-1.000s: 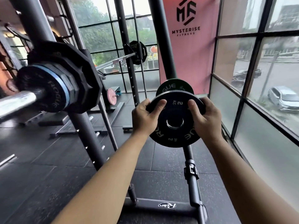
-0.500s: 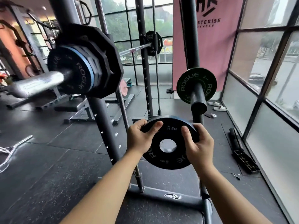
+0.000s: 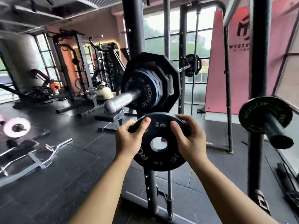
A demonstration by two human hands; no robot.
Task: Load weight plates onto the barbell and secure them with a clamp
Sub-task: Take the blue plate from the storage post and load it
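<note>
Far left, on the black rubber floor (image 3: pixel 61 159): a pink plate (image 3: pixel 17 127) lying flat, and a trap bar (image 3: pixel 32 157) nearer the camera.

Left hand (image 3: pixel 129 139) grasps the left edge of the 2 kg plate (image 3: pixel 160 160), thumb on its face.

Barbell sleeve (image 3: pixel 120 101), bare chrome end pointing toward the camera, sits just above and left of the held plate, not touching it. Already loaded on it: a Rogue plate with blue rim (image 3: pixel 142 89), then larger twelve-sided plates (image 3: pixel 169 81) behind.

Right hand (image 3: pixel 191 141) clasps the plate's right edge.

Far right: green Rogue plate (image 3: pixel 252 117) on a storage peg (image 3: pixel 278 133) of the rack upright (image 3: pixel 258 62).
</note>
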